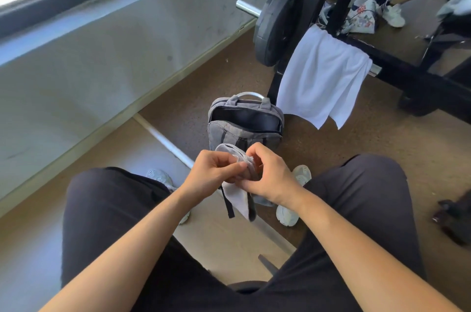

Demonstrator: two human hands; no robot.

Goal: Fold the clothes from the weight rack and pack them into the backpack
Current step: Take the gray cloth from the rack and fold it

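Black trouser cloth [107, 209] fills the nearest ground, over the knees of a seated person.

1. Left hand [211, 169] and right hand [270, 171]: held together between the knees. Thumb and fingers of each are curled and pinch one small grey-and-white garment [238, 199]. Its upper part is bunched between the fingers and a white end hangs below. It may be a sock, but this cannot be told for certain. It is judged to be mid-fold or mid-roll, not yet packed.

2. Pale trainers [302, 174]: seen on the floor just beyond the hands.

3. Grey backpack [242, 133]: stood upright on the brown floor [356, 159], directly beyond the hands, with its main compartment unzipped and gaping. Only dark lining is shown inside and no clothes can be made out. The bottom of the compartment is hidden.

4. White garment [321, 77], seemingly shorts: draped over a low bar of the black weight rack [397, 62], just right of the backpack, unfolded and not yet taken down.

5. Black weight plate [277, 24]: mounted on a chromed sleeve at the rack's left side.

6. Floral bag [363, 17] and another person's white shoe [393, 15]: on the floor behind the rack.

Progress is judged early. One small item is in hand, nothing is visibly packed, and at least the white garment is left to be folded and stowed.
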